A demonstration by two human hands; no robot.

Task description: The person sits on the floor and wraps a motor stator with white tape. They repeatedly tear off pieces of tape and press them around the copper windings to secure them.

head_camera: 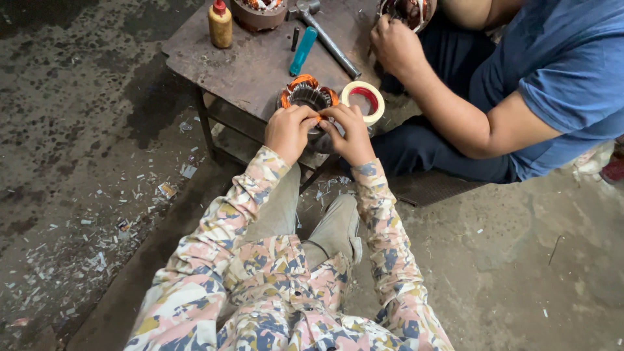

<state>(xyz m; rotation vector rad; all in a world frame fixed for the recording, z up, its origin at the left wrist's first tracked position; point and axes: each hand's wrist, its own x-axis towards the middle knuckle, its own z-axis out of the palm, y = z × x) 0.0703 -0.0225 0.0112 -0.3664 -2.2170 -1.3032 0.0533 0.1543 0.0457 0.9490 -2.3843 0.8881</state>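
Note:
A round motor stator (307,95) with orange copper windings stands at the near edge of a low metal table (250,62). My left hand (288,132) and my right hand (350,133) both press on its near rim, fingers pinched together over the winding. Whether the fingers hold a wire or a strip is hidden. A roll of pale tape (363,101) lies right beside the stator, touching my right hand's side.
On the table lie a hammer (325,36), a teal-handled tool (302,51), a yellow bottle with a red cap (220,24) and another stator (259,11). A person in a blue shirt (559,71) sits at right, hand (396,45) on a third stator. Scraps litter the floor at left.

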